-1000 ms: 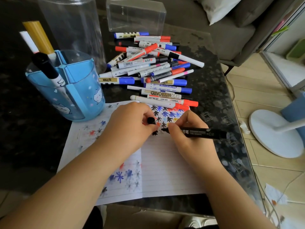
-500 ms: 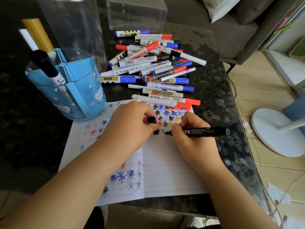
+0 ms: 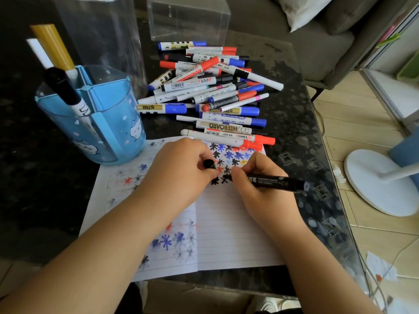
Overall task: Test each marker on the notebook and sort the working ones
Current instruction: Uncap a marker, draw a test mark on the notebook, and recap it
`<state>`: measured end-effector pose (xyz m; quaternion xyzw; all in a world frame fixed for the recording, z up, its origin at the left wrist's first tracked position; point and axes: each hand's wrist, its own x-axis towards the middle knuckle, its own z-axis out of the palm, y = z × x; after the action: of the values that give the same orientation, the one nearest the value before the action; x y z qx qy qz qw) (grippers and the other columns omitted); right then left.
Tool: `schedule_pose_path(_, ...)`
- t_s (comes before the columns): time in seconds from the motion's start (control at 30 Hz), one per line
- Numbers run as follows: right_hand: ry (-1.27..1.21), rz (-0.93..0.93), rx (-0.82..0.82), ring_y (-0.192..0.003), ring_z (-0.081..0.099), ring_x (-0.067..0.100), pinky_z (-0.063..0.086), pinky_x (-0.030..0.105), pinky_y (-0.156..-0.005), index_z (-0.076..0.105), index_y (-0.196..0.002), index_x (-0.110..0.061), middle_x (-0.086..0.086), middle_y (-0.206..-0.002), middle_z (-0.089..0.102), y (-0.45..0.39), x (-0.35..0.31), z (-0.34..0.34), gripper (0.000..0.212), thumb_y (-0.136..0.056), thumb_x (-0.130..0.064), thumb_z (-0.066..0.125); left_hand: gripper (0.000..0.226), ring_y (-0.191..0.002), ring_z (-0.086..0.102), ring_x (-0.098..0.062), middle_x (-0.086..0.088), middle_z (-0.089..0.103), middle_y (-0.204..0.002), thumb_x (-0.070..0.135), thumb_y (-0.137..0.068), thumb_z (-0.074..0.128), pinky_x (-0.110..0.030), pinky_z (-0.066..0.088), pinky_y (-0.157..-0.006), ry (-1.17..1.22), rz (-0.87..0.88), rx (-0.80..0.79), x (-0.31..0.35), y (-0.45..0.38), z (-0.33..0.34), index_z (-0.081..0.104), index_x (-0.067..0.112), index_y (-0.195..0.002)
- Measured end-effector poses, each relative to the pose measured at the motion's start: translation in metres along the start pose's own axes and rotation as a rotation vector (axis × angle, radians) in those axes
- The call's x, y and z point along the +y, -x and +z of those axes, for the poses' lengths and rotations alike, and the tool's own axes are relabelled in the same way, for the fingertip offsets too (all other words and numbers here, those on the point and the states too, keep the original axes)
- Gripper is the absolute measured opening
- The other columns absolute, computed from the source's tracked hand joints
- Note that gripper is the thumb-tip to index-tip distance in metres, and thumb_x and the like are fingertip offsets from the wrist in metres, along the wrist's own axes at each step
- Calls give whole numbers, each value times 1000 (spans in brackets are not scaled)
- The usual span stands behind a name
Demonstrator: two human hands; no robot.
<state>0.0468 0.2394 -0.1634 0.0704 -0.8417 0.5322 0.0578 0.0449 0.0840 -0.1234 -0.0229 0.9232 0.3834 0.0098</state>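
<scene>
The right hand (image 3: 263,191) grips a black marker (image 3: 272,182), its tip on the open notebook (image 3: 226,223) among star scribbles. The left hand (image 3: 181,171) rests on the page, pinching the black cap (image 3: 209,164). Just beyond lies a heap of markers (image 3: 210,94); a blue pen holder (image 3: 95,123) stands to the left on the table (image 3: 292,123).

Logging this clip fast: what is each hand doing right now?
Left hand: closed, pinching the small black marker cap.
Right hand: closed around the black permanent marker, tip on the lined notebook.
</scene>
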Motion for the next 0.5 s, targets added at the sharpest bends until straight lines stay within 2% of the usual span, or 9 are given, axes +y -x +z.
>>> schedule_pose_path(0.13, -56, 5, -28, -47, 31, 3, 27, 17, -44, 39, -60, -9, -8, -51, 37, 1, -1, -2, 32, -83, -9, 62, 15, -73, 57, -7, 15, 55, -72, 27, -76, 75, -22, 47, -66, 15, 1, 2, 0, 1, -1, 70, 21, -89)
schedule_pose_path(0.2, -72, 15, -28, -47, 32, 3, 27, 17, -45, 41, -62, -7, -7, -51, 39, 2, -1, -2, 32, -84, -10, 63, 15, -72, 56, -4, 17, 54, -71, 28, -76, 75, -17, 45, -62, 23, 2, -1, 0, 1, -1, 70, 22, -89)
schedule_pose_path(0.4, -40, 44, 15, -48, 33, 4, 28, 18, -44, 42, -63, -5, -4, -52, 40, 0, -3, 0, 28, -84, -5, 61, 15, -71, 57, -3, 18, 52, -69, 26, -76, 75, -15, 44, -56, 37, -8, 4, -1, 0, 0, 70, 21, -90)
schedule_pose_path(0.5, -62, 71, 62, -47, 34, 3, 28, 16, -45, 43, -64, -2, -2, -52, 41, 1, -5, -2, 28, -83, -6, 63, 23, -67, 53, 4, 16, 58, -75, 24, -79, 72, -6, 40, -55, 66, -18, -6, -4, -2, -1, 68, 24, -102)
